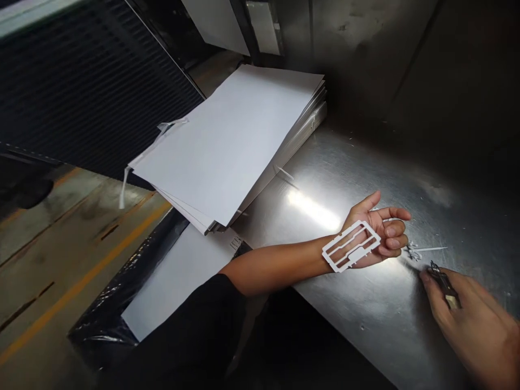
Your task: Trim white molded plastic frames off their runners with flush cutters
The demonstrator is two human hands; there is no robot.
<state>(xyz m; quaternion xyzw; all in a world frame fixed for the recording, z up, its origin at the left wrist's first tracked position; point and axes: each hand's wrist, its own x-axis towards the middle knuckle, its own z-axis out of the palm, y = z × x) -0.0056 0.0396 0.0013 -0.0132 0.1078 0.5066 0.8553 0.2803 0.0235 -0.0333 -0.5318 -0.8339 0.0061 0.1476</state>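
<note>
My left hand [376,230] is palm up over the metal table, its fingers loosely curled and apart. Across its palm and wrist lies a thin white frame [331,261] with long openings, not gripped by the fingers. Just beyond the fingertips are small white scraps [415,252], including a thin strip. At the lower right, my right hand [475,309] is closed around a small dark hand tool [444,284] with a pointed metal tip and a brass-coloured part. Its exact kind is unclear, as the hand covers much of it.
A stack of large white sheets [235,135] stands on the metal table [365,325]. A torn strip [123,189] hangs off its left side. Beside the table, a white sheet [174,281] lies on shiny black plastic [97,319]. A dark ribbed panel [81,86] rises at upper left.
</note>
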